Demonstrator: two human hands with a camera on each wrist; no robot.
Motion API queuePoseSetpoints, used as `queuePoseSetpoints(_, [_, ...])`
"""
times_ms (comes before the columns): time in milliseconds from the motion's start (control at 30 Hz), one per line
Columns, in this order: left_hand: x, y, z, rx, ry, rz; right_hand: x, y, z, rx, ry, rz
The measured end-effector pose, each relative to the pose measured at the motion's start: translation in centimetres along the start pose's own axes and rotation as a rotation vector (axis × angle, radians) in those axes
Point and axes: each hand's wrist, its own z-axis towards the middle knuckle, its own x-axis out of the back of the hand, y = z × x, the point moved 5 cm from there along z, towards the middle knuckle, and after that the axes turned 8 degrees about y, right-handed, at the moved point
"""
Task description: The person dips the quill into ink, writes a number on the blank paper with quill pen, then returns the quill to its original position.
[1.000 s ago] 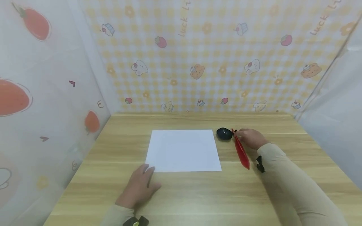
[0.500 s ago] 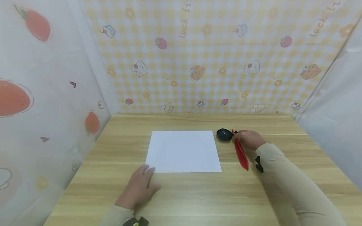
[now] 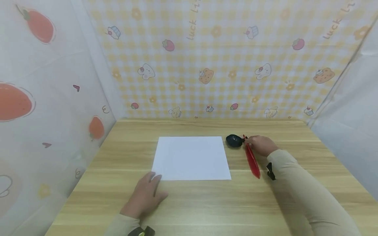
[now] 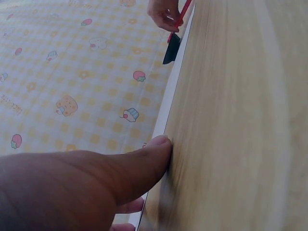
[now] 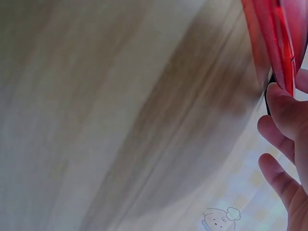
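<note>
A sheet of white paper [image 3: 191, 158] lies flat on the table. My left hand [image 3: 144, 195] rests at its near left corner, fingers relaxed and fingertips on the paper's edge; in the left wrist view the thumb [image 4: 139, 168] sits beside that edge. Right of the sheet, my right hand [image 3: 261, 144] pinches a slim, glossy red thing [image 3: 252, 160] near its far end; it tapers towards me, and its kind is unclear. Touching or just beside those fingertips is a shiny black oval thing [image 3: 234, 140] with a narrow end. Whether the fingers also hold that end cannot be told.
The wooden table [image 3: 189, 206] ends at a yellow-checked cloth backdrop [image 3: 189, 65] behind. White cloth walls stand on the left [image 3: 53, 98] and right [image 3: 351, 108]. A beige sleeve with a dark wrist strap [image 3: 271, 171] covers the right forearm.
Both hands stay almost where they were. The red thing has tilted very slightly within the right hand's fingers. The paper and the black oval thing have not visibly moved.
</note>
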Motion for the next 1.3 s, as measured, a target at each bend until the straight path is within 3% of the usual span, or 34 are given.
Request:
queuePoseSetpoints(233, [0.0, -0.1, 0.0, -0.002, -0.001, 0.003, 0.2, 0.5, -0.2, -0.014, 0.007, -0.022])
queuePoseSetpoints(633, [-0.1, -0.1, 0.0, -0.013, 0.0, 0.002, 1.4, 0.7, -0.4, -0.018, 0.056, 0.04])
queuePoseSetpoints(1300, [-0.3, -0.3, 0.1, -0.037, 0.022, 0.003, 2.2, -1.5, 1.2, -0.058, 0.15, 0.347])
